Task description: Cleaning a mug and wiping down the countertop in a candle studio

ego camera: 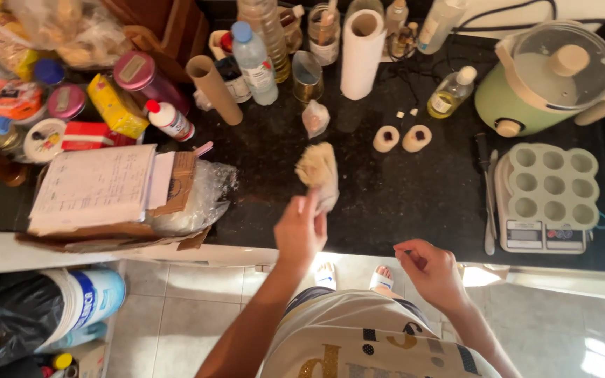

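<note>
Dough work at the dark counter (386, 203), partway through.

Largest first: green cooker (526, 105) at the counter's right rear; grey muffin mould (553, 183) on a scale just in front of it, every cup empty. Paper roll (360, 56) at the counter's back; papers on cardboard (99, 187) at its left. Two filled dough rounds (400, 138) mid-counter, shaped and set down. Left hand (301, 234) raised above the front edge, fingers pinched shut on a floured dough piece (316, 168), not yet shaped. Right hand (432, 269) past the front edge, loosely curled, apparently empty. Bottles and jars crowding the counter's rear and left; middle free.
</note>
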